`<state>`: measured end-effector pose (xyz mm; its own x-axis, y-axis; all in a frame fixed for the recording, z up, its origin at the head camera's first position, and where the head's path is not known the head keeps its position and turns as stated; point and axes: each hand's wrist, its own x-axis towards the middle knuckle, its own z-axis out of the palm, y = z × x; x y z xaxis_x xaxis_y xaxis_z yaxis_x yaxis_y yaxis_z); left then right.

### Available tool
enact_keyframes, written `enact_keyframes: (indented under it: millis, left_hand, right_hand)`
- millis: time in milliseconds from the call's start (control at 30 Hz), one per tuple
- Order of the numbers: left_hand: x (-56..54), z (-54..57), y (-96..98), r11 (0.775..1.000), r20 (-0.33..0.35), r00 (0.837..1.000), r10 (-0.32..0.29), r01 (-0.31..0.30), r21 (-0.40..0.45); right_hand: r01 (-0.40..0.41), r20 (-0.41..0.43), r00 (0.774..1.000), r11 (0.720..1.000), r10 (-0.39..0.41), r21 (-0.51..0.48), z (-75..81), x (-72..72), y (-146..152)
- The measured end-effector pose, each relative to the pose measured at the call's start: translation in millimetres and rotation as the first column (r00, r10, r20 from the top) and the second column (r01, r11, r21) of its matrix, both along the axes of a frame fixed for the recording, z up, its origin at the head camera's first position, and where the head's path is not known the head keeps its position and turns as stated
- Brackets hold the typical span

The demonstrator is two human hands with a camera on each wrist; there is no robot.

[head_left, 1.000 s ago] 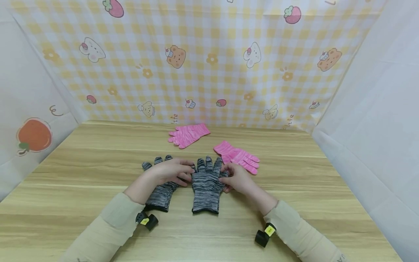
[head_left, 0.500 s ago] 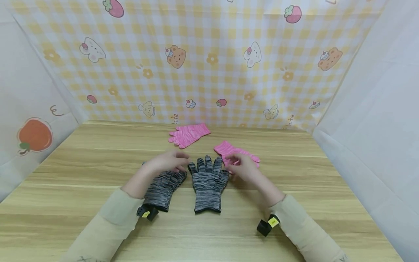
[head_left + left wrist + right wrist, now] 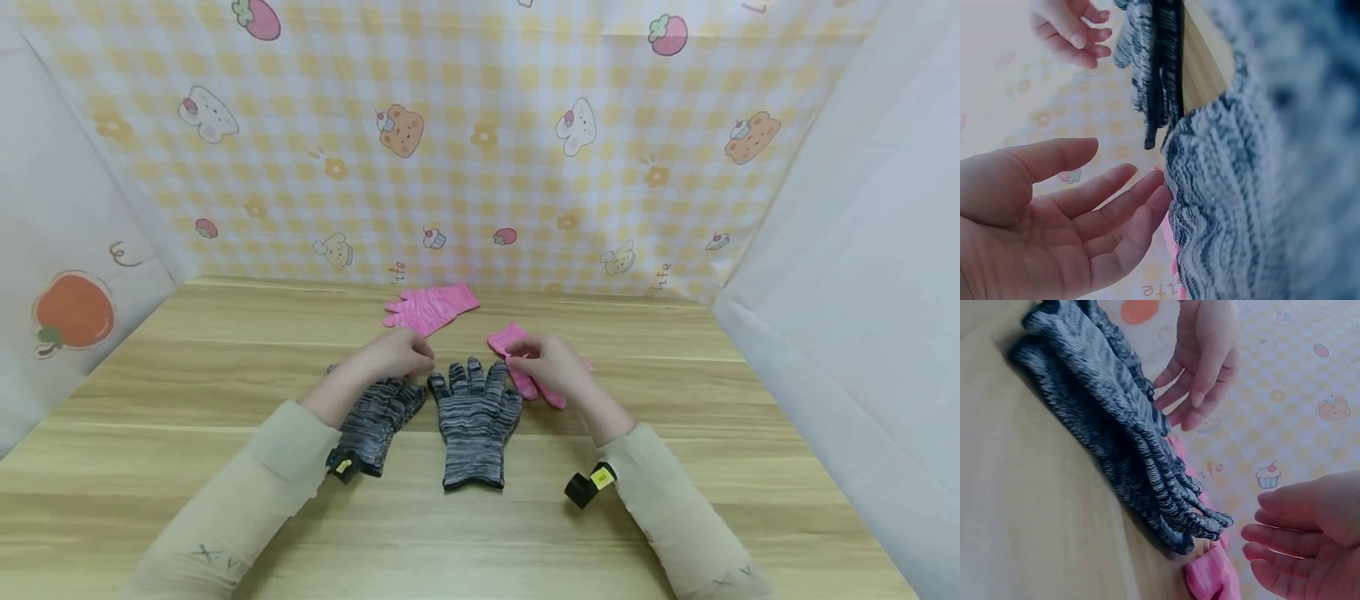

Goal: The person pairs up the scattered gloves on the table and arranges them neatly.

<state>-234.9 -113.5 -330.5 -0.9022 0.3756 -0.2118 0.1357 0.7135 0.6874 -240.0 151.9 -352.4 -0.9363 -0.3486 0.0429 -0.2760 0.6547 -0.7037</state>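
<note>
Two black-and-grey knit gloves lie flat on the table, cuffs toward me. My left hand (image 3: 393,353) hovers over the fingers of the left grey glove (image 3: 375,421) and hides part of them. In the left wrist view its fingers are loosely bent with nothing between them. The right grey glove (image 3: 474,429) lies in the middle with its fingers spread. My right hand (image 3: 551,364) hovers over the right pink glove (image 3: 507,337), partly covering it. In the right wrist view that hand's fingers (image 3: 1279,540) are relaxed and hold nothing.
Another pink glove (image 3: 431,308) lies near the back of the wooden table (image 3: 660,375). A yellow checked cloth (image 3: 487,183) hangs behind, with pale cloth walls (image 3: 840,250) at the sides. Wrist cameras (image 3: 588,485) are strapped to both sleeves.
Both hands have let go of the right grey glove and lifted away from it toward the back. That glove has shifted slightly and its thumb and little finger lie spread out.
</note>
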Motion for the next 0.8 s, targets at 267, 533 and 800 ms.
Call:
enact_keyframes:
  millis: [267, 533, 800]
  left_hand:
    - [-4.2, 5.6, 7.1, 0.987, 0.011, 1.0, -0.018, 0.019, -0.159]
    - [-9.1, 3.1, 10.9, 0.978, 0.092, 0.996, 0.017, 0.003, -0.207]
    - [-8.2, 0.6, 12.9, 0.978, 0.094, 0.995, 0.033, -0.012, -0.21]
  right_hand:
    - [-0.111, -0.007, 0.994, 0.992, 0.112, 0.062, 0.3, -10.5, -7.2]
    - [-0.14, 0.023, 0.99, 0.987, 0.139, 0.08, -7.1, -17.0, -11.4]
    - [-0.136, 0.031, 0.99, 0.989, 0.134, 0.062, -12.1, -17.6, -14.3]
